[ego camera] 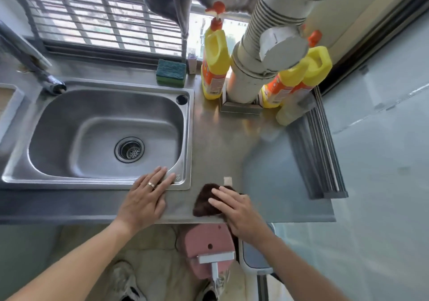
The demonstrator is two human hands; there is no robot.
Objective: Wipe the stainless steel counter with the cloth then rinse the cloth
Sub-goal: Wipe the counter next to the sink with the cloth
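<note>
Pressing down on the brown cloth, the right hand lay flat on top of it with its fingers straight, so it pushed the cloth and did not squeeze it. The cloth sat bunched up at the front edge of the steel counter, just to the right of the sink. The left hand was flat too, with a ring on one finger. It held nothing. Its fingertips rested on the front right corner of the sink rim, and the palm lay on the counter beside it.

This looked like the wiping step, and the rinsing had not begun. The cloth was dark and fluffy and seemed soft. The bare part of the counter stretched away behind the cloth, so the next move probably called for sliding the cloth back and to the side while the flat hand kept pushing down.

Farther back stood things that could get in the way. A folded drying rack lay along the right side. Yellow bottles with orange caps stood by a fat white pipe. A green sponge sat behind the sink. The tap reached over the sink's back left corner, where the cloth would need to go for rinsing. No water could be seen running.
</note>
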